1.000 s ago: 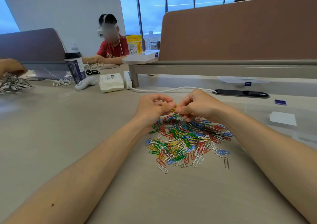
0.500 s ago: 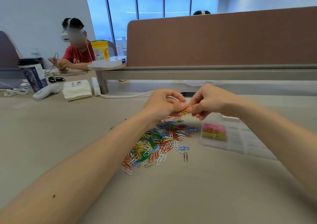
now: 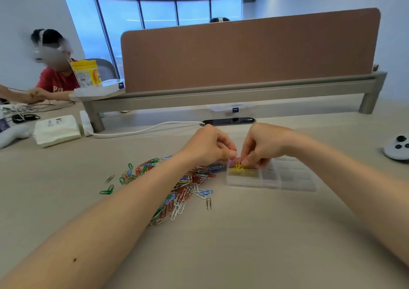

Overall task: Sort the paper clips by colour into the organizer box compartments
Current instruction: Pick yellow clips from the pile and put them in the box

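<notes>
Over the organizer box the right hand pinches a yellow paper clip; the left hand has a grip I cannot tell; far-left red shirt reads "PO".

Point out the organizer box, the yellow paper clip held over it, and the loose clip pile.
organizer box (image 3: 296, 178): head view, bare right-hand compartment.
yellow paper clip (image 3: 238, 165): head view, its hanging loop.
paper clip pile (image 3: 190, 182): head view, middle of the heap.

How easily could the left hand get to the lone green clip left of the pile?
Probably yes: the green clip lies alone on the table, nothing over it. But the left hand is busy, pinching a yellow clip with the right hand above the organizer box.
</notes>
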{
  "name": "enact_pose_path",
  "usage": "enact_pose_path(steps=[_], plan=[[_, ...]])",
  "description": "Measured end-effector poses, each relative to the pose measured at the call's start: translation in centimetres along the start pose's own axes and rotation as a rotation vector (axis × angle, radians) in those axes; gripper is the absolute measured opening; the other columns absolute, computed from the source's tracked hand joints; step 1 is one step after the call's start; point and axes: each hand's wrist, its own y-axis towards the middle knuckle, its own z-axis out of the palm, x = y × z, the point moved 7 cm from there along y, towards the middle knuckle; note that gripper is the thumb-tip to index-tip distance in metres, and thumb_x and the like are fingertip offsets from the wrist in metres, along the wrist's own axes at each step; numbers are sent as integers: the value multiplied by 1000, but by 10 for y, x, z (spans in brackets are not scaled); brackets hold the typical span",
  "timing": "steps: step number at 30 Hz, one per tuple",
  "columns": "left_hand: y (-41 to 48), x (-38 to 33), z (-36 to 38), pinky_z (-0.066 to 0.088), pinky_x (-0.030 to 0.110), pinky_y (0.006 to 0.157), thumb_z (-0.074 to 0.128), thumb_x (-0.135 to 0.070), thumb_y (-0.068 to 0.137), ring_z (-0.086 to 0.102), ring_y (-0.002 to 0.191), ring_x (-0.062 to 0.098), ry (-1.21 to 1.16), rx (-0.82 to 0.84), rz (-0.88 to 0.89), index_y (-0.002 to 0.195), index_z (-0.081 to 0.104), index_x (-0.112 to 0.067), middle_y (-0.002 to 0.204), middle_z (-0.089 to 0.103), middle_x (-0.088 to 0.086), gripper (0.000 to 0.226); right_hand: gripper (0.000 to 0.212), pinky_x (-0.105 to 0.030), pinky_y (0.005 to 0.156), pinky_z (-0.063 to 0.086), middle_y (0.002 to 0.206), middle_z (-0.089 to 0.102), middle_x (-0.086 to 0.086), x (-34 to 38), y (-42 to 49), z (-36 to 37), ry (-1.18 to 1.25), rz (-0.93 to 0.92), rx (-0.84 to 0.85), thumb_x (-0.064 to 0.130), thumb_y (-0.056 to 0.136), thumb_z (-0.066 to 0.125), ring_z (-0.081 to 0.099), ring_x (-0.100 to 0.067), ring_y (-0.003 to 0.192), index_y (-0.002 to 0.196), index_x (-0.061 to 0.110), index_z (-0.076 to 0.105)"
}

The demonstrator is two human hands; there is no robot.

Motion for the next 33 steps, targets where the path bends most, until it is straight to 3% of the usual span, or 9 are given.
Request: enact_pose_path(steps=[5,9,14,19,24,28,33], plan=[[-5,6,-18,59,24,67,80,-16,78,68,64,9,25,-43,-9,79,76,-15,71,74,1,4,7,-19,58,54,73,75,-1,4,4,-6,-32,-32,0,17,82,78,68,-10,62,88,15,79],[-15,20,-41,55,19,65,82,-25,76,66,67,5,96,-84,-45,79,78,-18,74,73,-5,9,4,-17,52,50,71,74,1,18,10,-11,-16,-82,-60,15,86,73,66,-8,56,84,14,76],[-43,56,-78,47,9,57,81,-24,77,63,62,-4,254,-64,-141,83,78,-19,74,72,-12,8,5,-20,55,52,73,73,1,53,22,7,-43,-192,-1,15,87,73,66,-8,56,83,17,74],[-80,89,-115,50,19,61,84,-26,69,64,61,5,308,-106,-260,74,75,-17,68,72,-6,14,5,-16,52,49,71,72,2,92,34,29,-57,-292,28,21,87,73,63,-3,53,86,16,74],[-107,110,-124,42,8,46,82,-32,73,62,58,0,374,-69,-356,77,76,-22,70,71,-11,12,8,-17,53,50,73,74,-4,127,40,53,-74,-387,81,21,85,75,64,-9,57,83,14,77],[-122,109,-133,39,14,54,83,-29,74,60,71,4,445,-85,-338,77,72,-28,77,67,-13,11,6,-20,55,54,74,75,-1,148,41,76,-80,-446,136,22,84,76,68,-12,61,83,16,77],[-149,106,-133,42,9,61,84,-28,73,58,70,2,402,113,-302,80,75,-30,79,71,-13,12,10,-19,53,49,72,73,5,172,36,94,-90,-527,130,31,83,77,63,-1,55,82,22,77]])
